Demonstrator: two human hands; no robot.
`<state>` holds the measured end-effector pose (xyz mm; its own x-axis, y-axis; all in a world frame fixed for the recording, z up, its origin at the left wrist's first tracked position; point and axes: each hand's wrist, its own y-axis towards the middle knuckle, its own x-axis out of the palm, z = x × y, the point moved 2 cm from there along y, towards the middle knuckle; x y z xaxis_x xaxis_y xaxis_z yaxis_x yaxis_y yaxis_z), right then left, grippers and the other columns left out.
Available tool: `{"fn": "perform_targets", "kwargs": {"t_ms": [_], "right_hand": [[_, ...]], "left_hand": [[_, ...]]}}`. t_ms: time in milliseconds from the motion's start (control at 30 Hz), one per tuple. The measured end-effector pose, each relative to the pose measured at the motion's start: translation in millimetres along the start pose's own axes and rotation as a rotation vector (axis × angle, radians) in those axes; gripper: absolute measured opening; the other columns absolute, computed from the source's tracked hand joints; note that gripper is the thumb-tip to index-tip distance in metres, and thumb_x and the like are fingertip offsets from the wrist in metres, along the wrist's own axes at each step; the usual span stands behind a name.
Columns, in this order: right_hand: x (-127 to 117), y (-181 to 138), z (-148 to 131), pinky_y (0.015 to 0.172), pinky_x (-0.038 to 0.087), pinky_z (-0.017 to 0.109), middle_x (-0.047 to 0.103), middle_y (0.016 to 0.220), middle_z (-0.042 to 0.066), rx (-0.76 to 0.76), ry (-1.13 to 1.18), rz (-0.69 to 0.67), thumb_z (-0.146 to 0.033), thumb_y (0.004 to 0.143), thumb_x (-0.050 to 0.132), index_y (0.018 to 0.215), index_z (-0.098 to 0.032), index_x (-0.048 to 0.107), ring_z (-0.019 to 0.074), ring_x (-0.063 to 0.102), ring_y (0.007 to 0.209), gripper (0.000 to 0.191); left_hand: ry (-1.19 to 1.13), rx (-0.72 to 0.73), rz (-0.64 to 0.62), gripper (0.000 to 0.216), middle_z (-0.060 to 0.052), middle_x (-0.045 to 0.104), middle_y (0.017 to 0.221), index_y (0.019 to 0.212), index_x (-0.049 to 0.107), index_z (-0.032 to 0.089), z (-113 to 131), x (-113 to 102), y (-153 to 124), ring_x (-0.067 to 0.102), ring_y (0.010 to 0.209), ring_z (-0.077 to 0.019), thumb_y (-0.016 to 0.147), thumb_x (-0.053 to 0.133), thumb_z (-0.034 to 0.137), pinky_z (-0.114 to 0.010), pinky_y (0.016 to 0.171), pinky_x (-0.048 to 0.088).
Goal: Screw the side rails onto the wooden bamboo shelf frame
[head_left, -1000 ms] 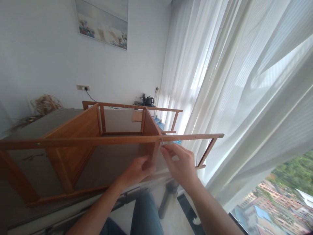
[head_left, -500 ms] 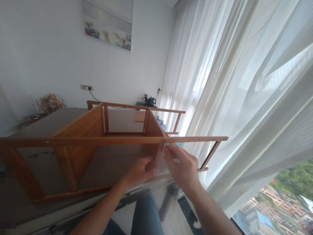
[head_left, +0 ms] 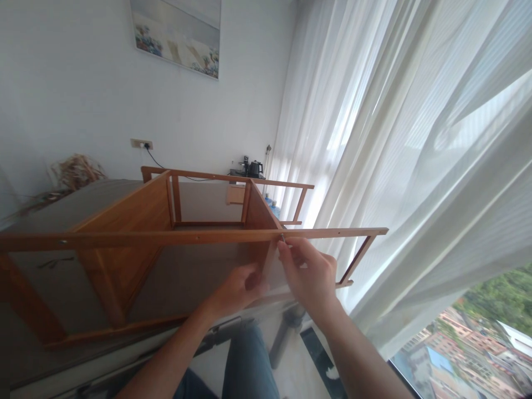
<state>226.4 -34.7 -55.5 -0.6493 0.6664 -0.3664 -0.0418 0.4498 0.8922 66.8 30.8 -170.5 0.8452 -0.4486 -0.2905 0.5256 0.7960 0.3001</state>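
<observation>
A brown wooden shelf unit (head_left: 224,238) lies on its side, its long rail running across in front of me. My right hand (head_left: 310,271) pinches a thin metal piece (head_left: 283,238) against that rail, where a shelf board (head_left: 262,209) meets it. Whether this is a screw or a hex key I cannot make out. Lower and to the left, my left hand (head_left: 239,288) is closed at the edge of the same board, thumb and fingers curled, with some fingertips hidden. Another wooden panel (head_left: 128,221) crosses the unit further left.
Beneath the unit is a grey bed-like surface (head_left: 112,194). White curtains (head_left: 374,138) hang close on the right beside a window. A black kettle (head_left: 255,168) and blue-tinted water bottles (head_left: 274,208) stand beyond. My knee (head_left: 249,360) is below.
My right fingers have shifted slightly up toward the rail, and the metal piece now tilts. The left hand stays at the board. The view has turned a little.
</observation>
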Motion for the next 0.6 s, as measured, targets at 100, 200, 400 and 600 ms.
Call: {"fn": "perform_targets", "kwargs": {"t_ms": [100, 200, 400, 600], "right_hand": [[-1.2, 4.8, -4.2, 0.052, 0.043, 0.021, 0.065, 0.062, -0.005, -0.119, -0.132, 0.029, -0.024, 0.097, 0.064, 0.088, -0.021, 0.068, 0.0086, 0.059, 0.050, 0.011], [0.2, 7.8, -6.5, 0.055, 0.042, 0.024, 0.062, 0.062, -0.004, -0.215, -0.224, 0.068, -0.019, 0.096, 0.063, 0.083, -0.020, 0.066, 0.0102, 0.057, 0.054, 0.014], [3.2, 8.2, -3.3, 0.057, 0.040, 0.025, 0.060, 0.061, -0.003, -0.374, -0.319, 0.103, -0.014, 0.093, 0.066, 0.074, -0.021, 0.060, 0.0103, 0.054, 0.055, 0.021], [0.7, 9.6, -3.6, 0.051, 0.036, 0.023, 0.054, 0.055, -0.006, -0.284, -0.233, 0.119, -0.016, 0.094, 0.065, 0.071, -0.021, 0.058, 0.0080, 0.047, 0.048, 0.024]], "left_hand": [[0.025, 0.001, 0.018, 0.033, 0.000, 0.057, 0.079, 0.099, 0.066, 0.015, 2.3, -0.7, -0.6, 0.048, 0.073, -0.0142, 0.086, 0.066, 0.045, -0.024, 0.066, 0.039], [0.046, 0.003, 0.030, 0.029, 0.001, 0.054, 0.076, 0.092, 0.064, 0.016, 2.5, -0.4, -0.9, 0.046, 0.070, -0.0133, 0.085, 0.067, 0.044, -0.024, 0.064, 0.038], [0.037, 0.000, 0.027, 0.022, 0.003, 0.049, 0.076, 0.088, 0.058, 0.017, 0.1, 1.4, -1.7, 0.043, 0.070, -0.0118, 0.088, 0.065, 0.038, -0.023, 0.063, 0.035], [0.054, -0.004, 0.025, 0.025, 0.001, 0.054, 0.077, 0.090, 0.062, 0.016, 5.0, 0.0, -1.4, 0.046, 0.071, -0.0131, 0.086, 0.066, 0.041, -0.024, 0.064, 0.038]]}}
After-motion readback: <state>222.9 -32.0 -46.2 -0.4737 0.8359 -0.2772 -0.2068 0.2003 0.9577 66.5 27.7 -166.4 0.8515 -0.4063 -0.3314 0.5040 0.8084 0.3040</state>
